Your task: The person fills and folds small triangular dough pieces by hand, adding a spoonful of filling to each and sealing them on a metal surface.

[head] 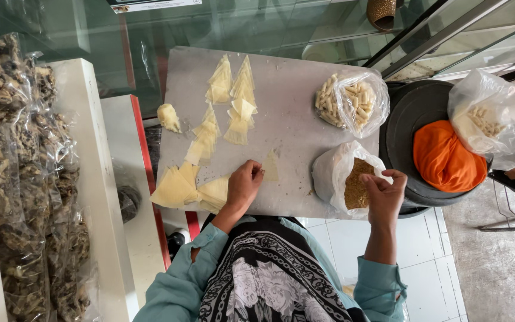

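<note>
My left hand (244, 183) rests curled on the grey board (293, 113), its fingertips at a pale triangular dough sheet (270, 166). Stacks of similar yellow triangular wrappers (177, 188) lie to its left, and more (236, 95) are spread further up the board. My right hand (384, 194) hovers at the edge of a clear plastic bag of brown crumbly filling (354, 182), fingers bent over the opening; whether it pinches any filling is unclear. A small lump of dough (168, 117) sits at the board's left edge.
A bag of pale rolled pieces (353, 101) sits on the board's far right. Right of the board stands a dark round bin (412, 119) with an orange cloth (445, 158) and another plastic bag (496, 119). Bags of dried dark goods (25, 179) fill the left side.
</note>
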